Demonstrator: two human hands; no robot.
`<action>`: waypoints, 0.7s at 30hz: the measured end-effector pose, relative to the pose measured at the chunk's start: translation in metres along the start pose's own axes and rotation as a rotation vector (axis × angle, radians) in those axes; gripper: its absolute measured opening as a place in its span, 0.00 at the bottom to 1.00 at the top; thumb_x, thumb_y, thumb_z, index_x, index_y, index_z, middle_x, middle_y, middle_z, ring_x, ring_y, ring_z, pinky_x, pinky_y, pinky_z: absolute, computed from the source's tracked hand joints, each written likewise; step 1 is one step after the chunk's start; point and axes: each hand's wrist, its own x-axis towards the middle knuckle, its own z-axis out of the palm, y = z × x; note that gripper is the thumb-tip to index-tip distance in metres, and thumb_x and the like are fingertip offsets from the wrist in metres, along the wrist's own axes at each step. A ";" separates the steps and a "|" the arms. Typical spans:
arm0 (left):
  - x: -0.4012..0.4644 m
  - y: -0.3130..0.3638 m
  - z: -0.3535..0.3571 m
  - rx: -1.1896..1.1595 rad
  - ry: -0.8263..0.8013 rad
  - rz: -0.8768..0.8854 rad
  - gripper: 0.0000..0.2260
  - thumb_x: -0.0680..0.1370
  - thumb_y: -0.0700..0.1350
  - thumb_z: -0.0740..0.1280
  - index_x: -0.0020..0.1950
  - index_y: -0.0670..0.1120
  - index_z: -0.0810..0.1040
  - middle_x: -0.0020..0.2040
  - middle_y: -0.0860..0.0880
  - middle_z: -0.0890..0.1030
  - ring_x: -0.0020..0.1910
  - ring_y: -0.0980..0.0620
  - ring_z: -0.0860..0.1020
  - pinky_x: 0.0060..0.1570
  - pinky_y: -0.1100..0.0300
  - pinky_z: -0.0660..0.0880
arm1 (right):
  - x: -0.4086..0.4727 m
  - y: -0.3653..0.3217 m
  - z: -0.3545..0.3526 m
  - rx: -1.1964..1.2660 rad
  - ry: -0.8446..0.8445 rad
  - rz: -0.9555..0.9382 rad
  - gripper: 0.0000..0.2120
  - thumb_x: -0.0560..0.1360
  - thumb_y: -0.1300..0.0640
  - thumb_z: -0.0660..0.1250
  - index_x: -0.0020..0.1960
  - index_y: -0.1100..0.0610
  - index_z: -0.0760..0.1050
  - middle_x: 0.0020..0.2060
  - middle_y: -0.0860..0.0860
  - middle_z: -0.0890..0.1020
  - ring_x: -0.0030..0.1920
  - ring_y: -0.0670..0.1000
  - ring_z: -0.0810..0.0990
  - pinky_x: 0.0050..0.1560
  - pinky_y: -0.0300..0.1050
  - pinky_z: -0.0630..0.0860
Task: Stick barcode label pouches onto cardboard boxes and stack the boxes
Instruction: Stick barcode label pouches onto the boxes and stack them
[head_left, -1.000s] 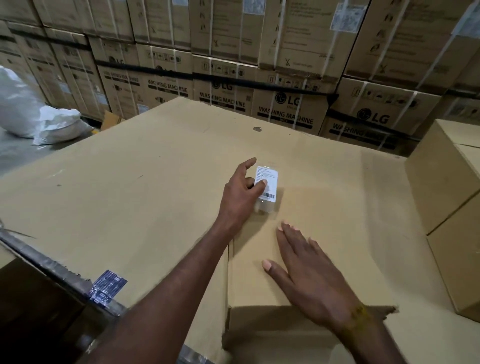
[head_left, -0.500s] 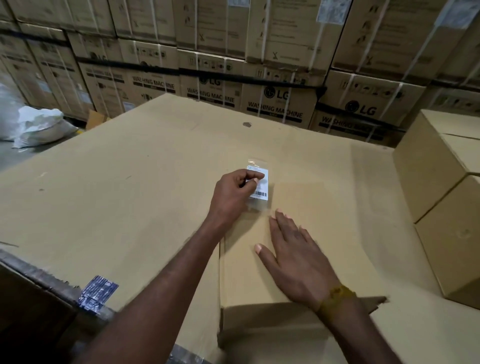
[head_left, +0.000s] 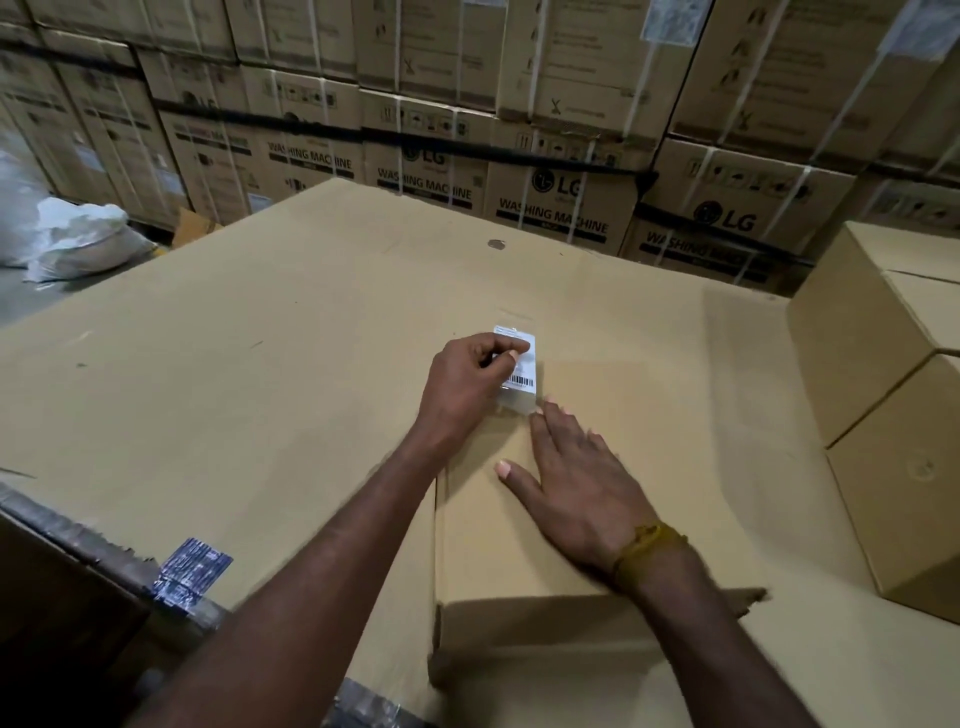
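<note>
Head view puts you mid-sticking: your left hand (head_left: 470, 379) curls its fingertips onto the barcode label pouch (head_left: 519, 371), which lies at the far end of the cardboard box (head_left: 587, 519) top. Your right hand (head_left: 576, 488) lies flat and spread on the box, holding nothing — just bracing. Next, I judge, you press the pouch down fully, then lift the box toward the stacked boxes (head_left: 883, 395) on your right.
</note>
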 end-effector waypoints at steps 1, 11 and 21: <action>-0.001 0.000 -0.001 -0.010 -0.002 -0.002 0.08 0.80 0.43 0.68 0.53 0.50 0.87 0.47 0.54 0.86 0.44 0.59 0.80 0.47 0.60 0.74 | -0.014 -0.002 0.002 0.007 -0.015 -0.011 0.40 0.76 0.30 0.36 0.80 0.52 0.36 0.79 0.47 0.35 0.79 0.46 0.36 0.78 0.46 0.39; 0.000 0.000 0.000 0.049 -0.013 0.003 0.09 0.79 0.41 0.67 0.53 0.50 0.87 0.48 0.53 0.86 0.45 0.58 0.81 0.46 0.59 0.74 | -0.027 -0.003 0.001 0.027 -0.037 -0.065 0.40 0.76 0.31 0.37 0.80 0.51 0.36 0.79 0.46 0.36 0.78 0.44 0.37 0.77 0.44 0.37; -0.002 0.000 0.001 -0.023 -0.018 0.002 0.09 0.79 0.40 0.67 0.52 0.49 0.87 0.43 0.57 0.85 0.41 0.60 0.79 0.42 0.61 0.73 | -0.071 -0.008 0.008 0.014 -0.091 -0.061 0.44 0.68 0.28 0.30 0.78 0.49 0.29 0.75 0.42 0.27 0.76 0.42 0.30 0.76 0.42 0.34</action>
